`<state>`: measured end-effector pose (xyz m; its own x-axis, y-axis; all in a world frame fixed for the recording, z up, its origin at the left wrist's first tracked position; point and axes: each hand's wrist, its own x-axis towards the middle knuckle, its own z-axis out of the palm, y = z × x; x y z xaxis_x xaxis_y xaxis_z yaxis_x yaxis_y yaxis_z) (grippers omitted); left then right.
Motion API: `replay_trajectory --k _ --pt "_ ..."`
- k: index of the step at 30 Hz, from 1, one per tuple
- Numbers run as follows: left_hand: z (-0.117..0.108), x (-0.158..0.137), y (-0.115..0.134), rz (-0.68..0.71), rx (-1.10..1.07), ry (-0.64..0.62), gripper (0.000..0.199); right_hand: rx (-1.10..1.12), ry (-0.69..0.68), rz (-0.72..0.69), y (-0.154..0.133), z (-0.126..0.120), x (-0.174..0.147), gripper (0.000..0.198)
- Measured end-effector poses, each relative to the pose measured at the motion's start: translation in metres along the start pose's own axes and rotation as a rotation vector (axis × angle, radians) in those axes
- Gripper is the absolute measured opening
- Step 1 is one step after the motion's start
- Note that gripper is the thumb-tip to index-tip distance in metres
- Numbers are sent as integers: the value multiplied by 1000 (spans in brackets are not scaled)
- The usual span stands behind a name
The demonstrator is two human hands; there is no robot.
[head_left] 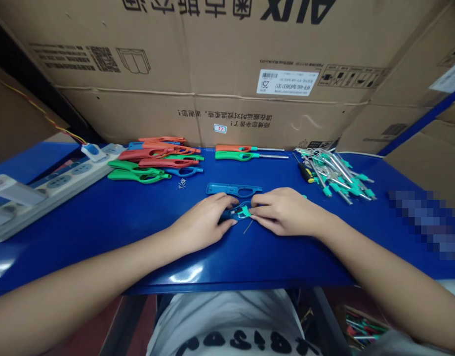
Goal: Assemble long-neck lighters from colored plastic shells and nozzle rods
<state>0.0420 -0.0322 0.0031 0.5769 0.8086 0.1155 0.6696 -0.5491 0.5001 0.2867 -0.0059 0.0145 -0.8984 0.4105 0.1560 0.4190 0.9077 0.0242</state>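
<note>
Low over the blue table, my left hand (pixel 203 222) is closed around one end of a blue lighter casing half (pixel 243 203). A teal trigger piece (pixel 244 212) with a small dark part and thin wire sits in its hollow. My right hand (pixel 286 211) pinches at the casing's other end, its fingertips on the teal piece and partly hiding it. A thin metal rod (pixel 248 226) sticks out below those fingers. Just beyond both hands lies another blue casing half (pixel 222 189), with its hollow side up.
Red, green and blue casings (pixel 158 160) are piled at the back left, near several small screws (pixel 182 183). Two long-nosed lighters (pixel 245 155) lie at the back. Metal tubes with teal ends (pixel 338 173) and a screwdriver (pixel 306 170) are heaped right. A power strip (pixel 69 178) runs along the left.
</note>
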Motion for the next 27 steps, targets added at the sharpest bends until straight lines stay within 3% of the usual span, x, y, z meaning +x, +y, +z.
replay_trajectory --k 5,10,19,27 --pt "1 1 -2 15 -25 -23 27 150 83 140 5 0 -1 22" --pt "-1 1 -2 45 -55 -2 24 294 53 252 7 2 1 41" --pt "-2 2 0 64 -57 54 16 341 13 235 8 5 3 39" --pt "-5 2 0 71 -84 77 18 335 8 158 14 2 -1 22"
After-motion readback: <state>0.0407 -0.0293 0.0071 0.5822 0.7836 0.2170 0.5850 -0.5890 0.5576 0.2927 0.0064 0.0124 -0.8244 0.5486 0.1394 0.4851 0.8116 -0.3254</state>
